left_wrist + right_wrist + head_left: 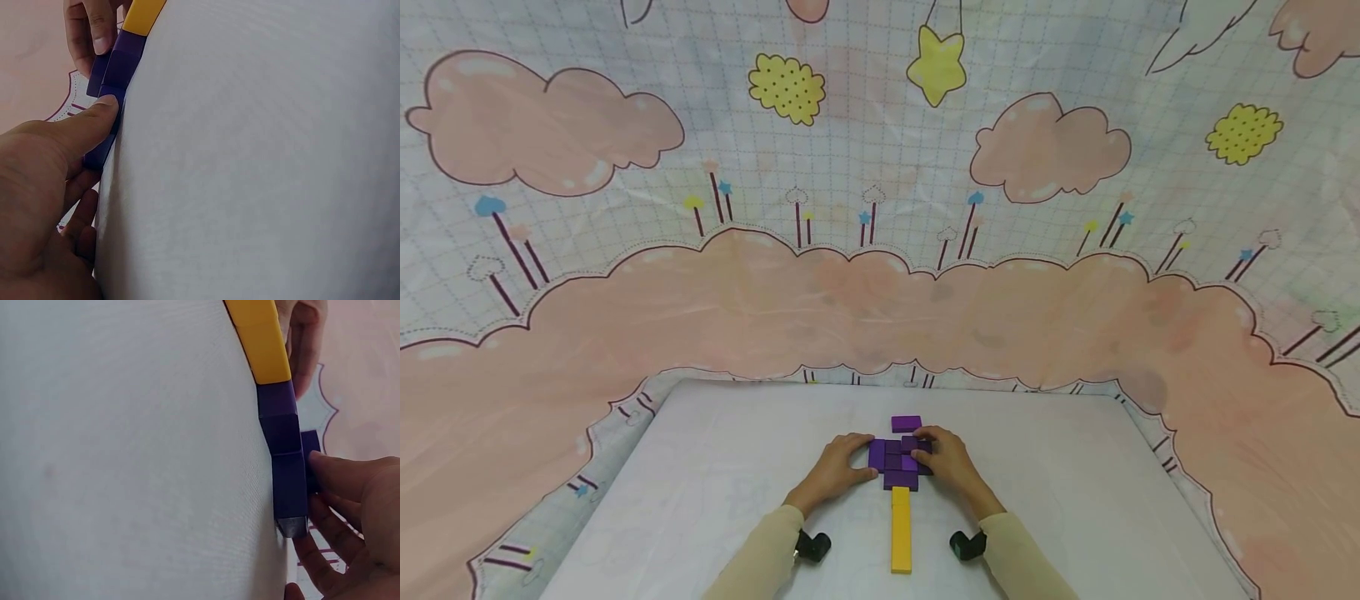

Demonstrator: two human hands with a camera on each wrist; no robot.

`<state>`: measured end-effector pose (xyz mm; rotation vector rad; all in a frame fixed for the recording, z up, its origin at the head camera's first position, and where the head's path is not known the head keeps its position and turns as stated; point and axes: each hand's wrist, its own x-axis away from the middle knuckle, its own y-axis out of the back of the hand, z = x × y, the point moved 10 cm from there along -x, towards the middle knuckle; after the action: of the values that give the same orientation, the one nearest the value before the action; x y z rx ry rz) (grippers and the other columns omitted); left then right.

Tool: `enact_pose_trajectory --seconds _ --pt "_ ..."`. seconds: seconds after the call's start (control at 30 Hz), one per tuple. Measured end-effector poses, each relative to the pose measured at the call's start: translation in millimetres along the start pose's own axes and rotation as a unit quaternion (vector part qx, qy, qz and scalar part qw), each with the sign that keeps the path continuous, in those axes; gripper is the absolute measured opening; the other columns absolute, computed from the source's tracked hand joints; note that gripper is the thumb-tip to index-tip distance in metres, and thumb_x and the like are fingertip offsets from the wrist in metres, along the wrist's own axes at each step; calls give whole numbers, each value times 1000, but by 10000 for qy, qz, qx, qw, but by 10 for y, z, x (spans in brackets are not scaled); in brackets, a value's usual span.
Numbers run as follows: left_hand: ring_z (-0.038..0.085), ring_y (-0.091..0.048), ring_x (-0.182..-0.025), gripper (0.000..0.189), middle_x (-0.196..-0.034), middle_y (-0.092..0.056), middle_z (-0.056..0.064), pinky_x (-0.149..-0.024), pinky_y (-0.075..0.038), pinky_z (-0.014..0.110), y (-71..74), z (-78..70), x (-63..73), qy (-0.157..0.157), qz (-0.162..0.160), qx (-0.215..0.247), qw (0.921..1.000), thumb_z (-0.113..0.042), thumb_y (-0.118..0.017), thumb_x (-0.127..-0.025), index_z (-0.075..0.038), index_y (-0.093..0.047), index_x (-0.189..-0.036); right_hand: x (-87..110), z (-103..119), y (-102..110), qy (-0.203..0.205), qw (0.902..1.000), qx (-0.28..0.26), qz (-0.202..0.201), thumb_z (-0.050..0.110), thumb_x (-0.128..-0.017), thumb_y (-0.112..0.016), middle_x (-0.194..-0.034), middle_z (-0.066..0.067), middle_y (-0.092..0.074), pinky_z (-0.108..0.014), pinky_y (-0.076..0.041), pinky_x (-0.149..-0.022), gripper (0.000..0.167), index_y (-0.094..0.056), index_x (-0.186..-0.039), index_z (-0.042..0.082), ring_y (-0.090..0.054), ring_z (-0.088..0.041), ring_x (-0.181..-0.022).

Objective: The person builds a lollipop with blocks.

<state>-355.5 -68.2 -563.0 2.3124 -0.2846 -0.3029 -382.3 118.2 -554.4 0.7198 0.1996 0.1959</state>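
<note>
Purple blocks (901, 480) lie fitted together in a cluster on the white table. Along its left side, my left hand (835, 471) pinches an upright-lying purple block (876, 456) between thumb and fingers at its two ends. My right hand (953, 467) is at the cluster's right side. Its thumb and fingers pinch a small purple block (311, 450), which stands higher than the cluster in the right wrist view. A yellow strip (901, 533) of blocks runs from the cluster's near edge towards me.
Just beyond the cluster lies a separate purple block (906, 423). The white tabletop (737, 450) spreads to both sides. Behind it hangs a cloth (880, 308) printed with clouds and stars. A dark wrist device (814, 547) shows by the left sleeve, another (967, 546) by the right.
</note>
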Motion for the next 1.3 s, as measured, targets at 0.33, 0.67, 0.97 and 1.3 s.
enact_pose_trajectory --seconds 0.33,0.67,0.97,1.3 --pt "34 -49 -130 62 -141 -57 12 -113 -35 55 -3 15 10 -55 5 12 10000 -33 -77 -84 -10 -55 -138 -21 -32 -27 -112 9995 280 84 17 -88 -73 -123 -12 -67 -56 -43 -108 32 -67 -119 11 -58 -35 -120" --pt "33 -48 -131 62 -142 -56 10 -113 -36 55 -9 39 12 -37 17 -13 10000 -34 -76 -85 -12 -55 -138 -10 -65 -62 -288 9989 337 132 21 -89 -73 -127 -12 -65 -58 -41 -109 30 -69 -118 15 -55 -37 -124" --pt "34 -48 -131 63 -141 -56 10 -113 -36 54 -26 51 19 -21 59 -98 9999 -34 -77 -84 -12 -55 -139 -14 -57 -89 -127 9983 519 233 21 -90 -72 -125 -11 -67 -59 -42 -107 28 -70 -118 17 -57 -36 -121" --pt "33 -49 -129 62 -140 -57 11 -112 -37 55 -24 46 1 -80 6 -87 9999 -34 -77 -84 -11 -55 -138 -26 32 55 83 10000 24 -34 17 -91 -69 -122 -13 -67 -56 -46 -105 26 -69 -116 12 -60 -34 -116"
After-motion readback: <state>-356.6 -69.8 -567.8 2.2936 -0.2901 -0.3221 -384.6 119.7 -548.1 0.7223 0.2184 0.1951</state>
